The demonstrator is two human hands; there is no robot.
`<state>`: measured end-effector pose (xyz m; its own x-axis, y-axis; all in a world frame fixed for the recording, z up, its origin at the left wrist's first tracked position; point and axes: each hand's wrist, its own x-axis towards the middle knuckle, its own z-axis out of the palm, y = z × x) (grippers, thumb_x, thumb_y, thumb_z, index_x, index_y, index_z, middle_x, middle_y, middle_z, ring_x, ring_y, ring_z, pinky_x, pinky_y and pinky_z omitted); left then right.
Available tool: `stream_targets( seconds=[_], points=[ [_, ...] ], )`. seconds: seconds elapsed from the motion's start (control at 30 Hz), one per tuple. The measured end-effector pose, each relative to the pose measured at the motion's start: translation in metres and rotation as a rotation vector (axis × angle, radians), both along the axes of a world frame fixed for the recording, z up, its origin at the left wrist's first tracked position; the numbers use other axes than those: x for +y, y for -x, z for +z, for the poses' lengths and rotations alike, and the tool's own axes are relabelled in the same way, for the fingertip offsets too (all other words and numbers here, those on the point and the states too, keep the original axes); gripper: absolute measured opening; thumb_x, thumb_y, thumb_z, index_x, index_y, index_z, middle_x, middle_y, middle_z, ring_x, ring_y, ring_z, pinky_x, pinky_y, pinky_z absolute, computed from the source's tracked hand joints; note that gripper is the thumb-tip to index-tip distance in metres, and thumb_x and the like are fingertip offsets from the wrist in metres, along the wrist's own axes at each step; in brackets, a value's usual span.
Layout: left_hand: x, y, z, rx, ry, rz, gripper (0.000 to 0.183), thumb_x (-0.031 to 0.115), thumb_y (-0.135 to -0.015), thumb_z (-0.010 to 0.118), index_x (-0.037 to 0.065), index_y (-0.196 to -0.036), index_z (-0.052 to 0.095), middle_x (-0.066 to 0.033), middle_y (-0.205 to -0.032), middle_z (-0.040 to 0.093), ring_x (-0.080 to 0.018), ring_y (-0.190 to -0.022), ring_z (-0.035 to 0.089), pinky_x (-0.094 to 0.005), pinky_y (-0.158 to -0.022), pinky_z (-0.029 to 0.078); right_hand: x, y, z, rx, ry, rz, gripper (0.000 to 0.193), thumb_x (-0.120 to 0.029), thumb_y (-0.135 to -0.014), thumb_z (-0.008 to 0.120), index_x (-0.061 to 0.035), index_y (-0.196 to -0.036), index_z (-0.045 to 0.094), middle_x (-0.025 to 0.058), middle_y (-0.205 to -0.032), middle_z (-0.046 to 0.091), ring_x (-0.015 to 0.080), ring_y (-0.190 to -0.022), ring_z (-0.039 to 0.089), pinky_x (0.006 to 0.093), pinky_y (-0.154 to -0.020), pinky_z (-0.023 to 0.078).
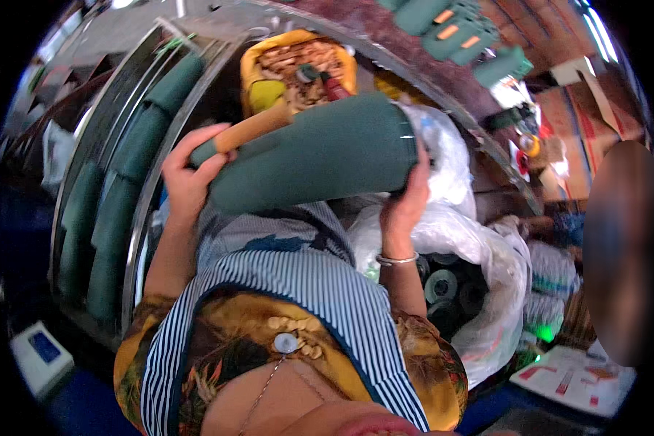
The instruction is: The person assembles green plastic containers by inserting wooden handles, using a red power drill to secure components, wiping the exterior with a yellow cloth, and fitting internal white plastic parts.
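Observation:
Held level across my lap is a large dark green cylinder [312, 156], like a vacuum jug body, with a tan handle grip [254, 129] along its upper side. My left hand [189, 171] closes around the handle's left end, thumb and fingers on either side. At the cylinder's right end, my right hand [407, 200] cups the base; part of its fingers is hidden behind it. Just below that hand, a white plastic-lined sack [501, 261] holds several dark round parts [441, 287].
On my left a metal-edged rack [134, 280] carries several green cylinders [112, 243]. Ahead stands a yellow container [247, 62] of tan pieces. More green jugs [421, 18] are at the far right, near cardboard boxes [581, 120]. A white device [40, 360] lies lower left.

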<state>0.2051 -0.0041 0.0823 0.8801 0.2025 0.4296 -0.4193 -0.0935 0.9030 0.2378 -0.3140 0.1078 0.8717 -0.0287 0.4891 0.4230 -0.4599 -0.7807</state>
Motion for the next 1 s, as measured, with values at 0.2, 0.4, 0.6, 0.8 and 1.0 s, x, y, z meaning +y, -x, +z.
stream_targets(
  seconds=[0.2, 0.4, 0.6, 0.8, 1.0],
  points=[
    [0.012, -0.002, 0.023, -0.133, -0.081, -0.101, 0.034, 0.005, -0.078, 0.066, -0.004, -0.111, 0.064, -0.0129, -0.098, 0.066, -0.0171, -0.079, 0.064, -0.0293, -0.075, 0.051, 0.008, -0.003, 0.017, -0.111, 0.014, 0.015, 0.063, -0.043, -0.101, 0.020, 0.0026, -0.136, 0.046, 0.0189, -0.116, 0.055, 0.0292, -0.105, 0.051, 0.0367, -0.097, 0.035],
    [-0.010, -0.032, 0.033, 0.110, 0.148, -0.168, 0.045, 0.024, -0.083, 0.069, -0.005, -0.116, 0.060, -0.0088, -0.085, 0.063, -0.0174, -0.081, 0.062, -0.0296, -0.073, 0.050, -0.011, 0.009, 0.028, -0.072, -0.004, 0.095, 0.075, -0.053, -0.095, 0.031, 0.0101, -0.134, 0.042, 0.0222, -0.132, 0.050, 0.0311, -0.124, 0.046, 0.0388, -0.105, 0.031],
    [-0.004, -0.092, 0.010, 0.837, 0.692, -0.544, 0.022, 0.019, -0.092, 0.060, 0.000, -0.103, 0.060, -0.0014, -0.078, 0.058, -0.0081, -0.070, 0.058, -0.0201, -0.061, 0.051, -0.041, -0.008, 0.024, -0.559, 0.288, 0.448, 0.061, -0.054, -0.081, 0.049, 0.0028, -0.100, 0.058, 0.0159, -0.092, 0.053, 0.0302, -0.084, 0.047, 0.0414, -0.077, 0.036],
    [-0.022, -0.092, 0.026, 0.196, -0.213, -0.106, 0.029, 0.023, -0.084, 0.068, 0.005, -0.106, 0.063, -0.0064, -0.090, 0.064, -0.0180, -0.080, 0.063, -0.0320, -0.073, 0.055, -0.026, -0.085, -0.046, -0.077, -0.355, 0.245, 0.055, -0.040, -0.099, 0.039, -0.0004, -0.137, 0.043, 0.0122, -0.138, 0.046, 0.0257, -0.124, 0.047, 0.0387, -0.107, 0.034],
    [-0.022, -0.071, 0.054, -0.742, -1.079, -0.139, 0.030, 0.022, -0.078, 0.074, 0.003, -0.101, 0.069, -0.0076, -0.086, 0.066, -0.0237, -0.083, 0.066, -0.0359, -0.082, 0.056, 0.018, -0.134, -0.087, 0.721, -1.064, 0.529, 0.054, -0.047, -0.101, 0.034, -0.0041, -0.129, 0.051, 0.0105, -0.125, 0.059, 0.0239, -0.114, 0.056, 0.0388, -0.100, 0.043]
  ],
)
